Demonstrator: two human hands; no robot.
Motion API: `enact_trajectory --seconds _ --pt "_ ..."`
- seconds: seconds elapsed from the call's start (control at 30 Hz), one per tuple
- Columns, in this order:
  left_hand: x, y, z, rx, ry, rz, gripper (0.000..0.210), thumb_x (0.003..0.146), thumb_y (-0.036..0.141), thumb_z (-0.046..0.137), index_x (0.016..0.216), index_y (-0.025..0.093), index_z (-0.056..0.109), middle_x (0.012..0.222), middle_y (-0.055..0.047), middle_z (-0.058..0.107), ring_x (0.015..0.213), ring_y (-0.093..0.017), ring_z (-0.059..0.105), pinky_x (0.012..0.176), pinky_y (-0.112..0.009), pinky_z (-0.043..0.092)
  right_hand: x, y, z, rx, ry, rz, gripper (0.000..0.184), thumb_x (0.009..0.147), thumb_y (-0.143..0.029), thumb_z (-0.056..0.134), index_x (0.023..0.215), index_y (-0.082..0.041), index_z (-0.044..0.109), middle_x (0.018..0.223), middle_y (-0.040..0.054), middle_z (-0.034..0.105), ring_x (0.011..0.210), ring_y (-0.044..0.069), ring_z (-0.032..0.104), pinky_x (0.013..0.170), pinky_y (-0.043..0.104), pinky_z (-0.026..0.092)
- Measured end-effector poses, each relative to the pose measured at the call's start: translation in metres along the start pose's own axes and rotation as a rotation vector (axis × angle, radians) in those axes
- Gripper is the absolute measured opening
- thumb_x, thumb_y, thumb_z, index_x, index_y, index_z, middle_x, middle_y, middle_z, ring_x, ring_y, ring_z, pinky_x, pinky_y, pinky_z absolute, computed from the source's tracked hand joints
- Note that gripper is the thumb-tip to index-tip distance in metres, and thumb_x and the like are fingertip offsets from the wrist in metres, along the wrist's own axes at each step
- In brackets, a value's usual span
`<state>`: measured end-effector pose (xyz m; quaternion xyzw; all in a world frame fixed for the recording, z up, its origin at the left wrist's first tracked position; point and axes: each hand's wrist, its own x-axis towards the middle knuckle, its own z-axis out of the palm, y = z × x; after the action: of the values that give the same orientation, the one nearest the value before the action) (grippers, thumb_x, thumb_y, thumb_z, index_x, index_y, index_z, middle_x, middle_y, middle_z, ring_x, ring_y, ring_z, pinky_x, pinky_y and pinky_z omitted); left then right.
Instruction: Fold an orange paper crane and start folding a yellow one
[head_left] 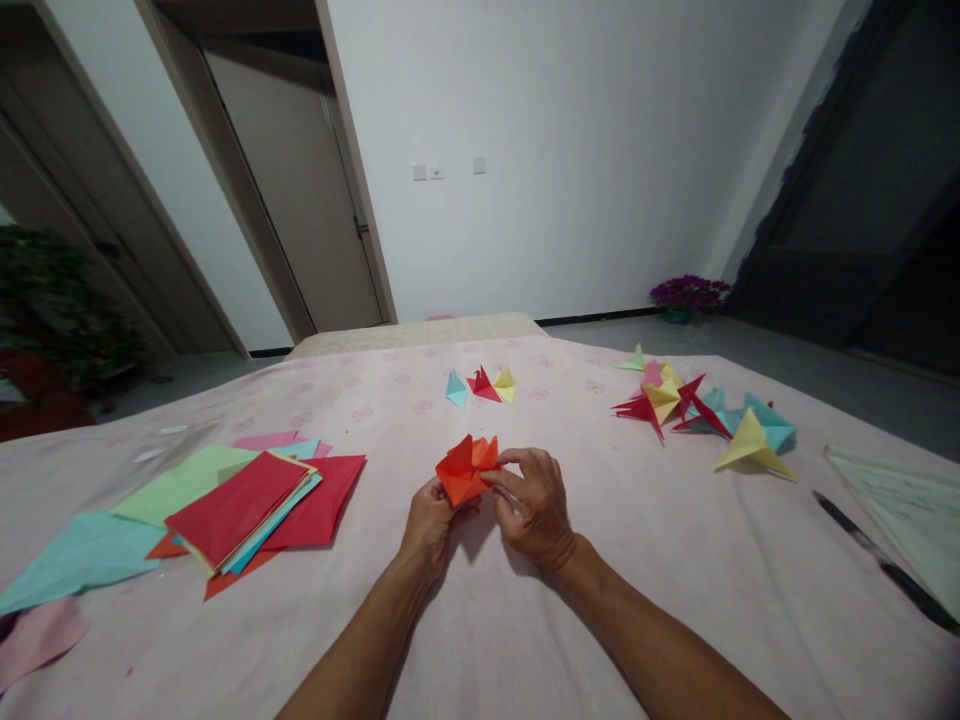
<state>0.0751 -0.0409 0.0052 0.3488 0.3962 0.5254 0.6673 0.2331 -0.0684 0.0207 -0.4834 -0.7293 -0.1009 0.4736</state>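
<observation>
An orange folded paper piece point(463, 472) is held just above the cloth, its flaps standing up in points. My left hand point(433, 522) grips its lower left side, with the thumb in front and the fingers partly hidden beneath. From the right, my right hand point(534, 505) pinches the paper's right edge between thumb and fingers. Beyond my hands stand three small folded pieces: a light blue one point(456, 388), a red one point(484, 385) and a yellow one point(505, 384).
On the left lies a pile of coloured paper sheets point(240, 505). Folded paper cranes point(754, 446) are grouped at the right, near a black pen point(885, 560) and an open notebook point(907, 510). A pink patterned cloth point(480, 650) covers the table.
</observation>
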Motion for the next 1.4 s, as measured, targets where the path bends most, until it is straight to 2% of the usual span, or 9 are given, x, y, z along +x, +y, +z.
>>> enact_trajectory --seconds 0.17,0.4,0.63,0.73,0.9,1.17,1.4 --pt "-0.001 -0.004 0.002 -0.054 -0.003 0.027 0.041 0.059 0.023 0.087 0.095 0.013 0.071 0.095 -0.008 0.074 0.079 -0.016 0.068 0.067 -0.024 0.055 0.0 -0.003 0.002 -0.037 0.023 -0.004 0.031 0.075 -0.016 0.069 0.101 -0.032 0.072 0.112 0.0034 0.065 0.102 0.028 0.051 0.085 0.045 0.041" --pt "-0.004 -0.004 0.007 -0.061 -0.053 0.031 0.044 0.059 0.024 0.089 0.097 0.013 0.07 0.097 -0.009 0.074 0.08 -0.017 0.068 0.065 -0.023 0.054 -0.001 0.004 0.006 0.017 -0.012 -0.059 0.035 0.078 -0.012 0.067 0.106 -0.034 0.071 0.109 -0.0012 0.072 0.106 0.026 0.055 0.089 0.045 0.041" --pt "-0.007 0.0 0.007 -0.029 -0.053 -0.007 0.048 0.054 0.034 0.092 0.088 0.008 0.07 0.082 -0.01 0.073 0.07 -0.016 0.066 0.063 -0.025 0.054 -0.003 0.008 0.009 0.121 0.006 -0.074 0.032 0.084 -0.011 0.064 0.109 -0.031 0.07 0.104 -0.0022 0.075 0.11 0.024 0.058 0.094 0.044 0.042" --pt "-0.005 -0.002 0.005 -0.042 -0.094 -0.009 0.047 0.056 0.034 0.092 0.088 0.008 0.071 0.082 -0.01 0.073 0.069 -0.015 0.066 0.064 -0.025 0.055 -0.003 0.007 0.01 0.146 0.021 -0.012 0.027 0.085 -0.014 0.064 0.106 -0.029 0.07 0.101 -0.0014 0.075 0.108 0.024 0.059 0.094 0.044 0.042" --pt "-0.003 -0.007 0.003 -0.039 -0.074 -0.021 0.045 0.058 0.031 0.092 0.09 0.009 0.071 0.08 -0.008 0.073 0.066 -0.013 0.066 0.063 -0.022 0.054 -0.001 0.007 0.014 0.143 0.051 0.193 0.008 0.08 -0.02 0.073 0.085 -0.027 0.073 0.1 0.0018 0.071 0.099 0.023 0.057 0.088 0.04 0.044" --pt "-0.006 -0.005 0.004 -0.001 -0.105 0.008 0.043 0.063 0.033 0.089 0.095 0.008 0.072 0.082 -0.008 0.071 0.066 -0.011 0.064 0.064 -0.022 0.053 0.001 0.007 0.019 0.211 0.082 0.375 0.022 0.075 -0.026 0.079 0.096 -0.026 0.073 0.106 0.0049 0.066 0.103 0.025 0.055 0.092 0.04 0.045" --pt "-0.001 -0.009 0.001 0.053 -0.107 0.047 0.042 0.068 0.037 0.085 0.096 0.008 0.071 0.082 -0.008 0.07 0.066 -0.011 0.062 0.065 -0.023 0.051 0.0 0.002 0.018 0.327 0.068 0.445 0.016 0.076 -0.028 0.077 0.091 -0.026 0.073 0.113 0.006 0.065 0.109 0.026 0.053 0.095 0.041 0.044"
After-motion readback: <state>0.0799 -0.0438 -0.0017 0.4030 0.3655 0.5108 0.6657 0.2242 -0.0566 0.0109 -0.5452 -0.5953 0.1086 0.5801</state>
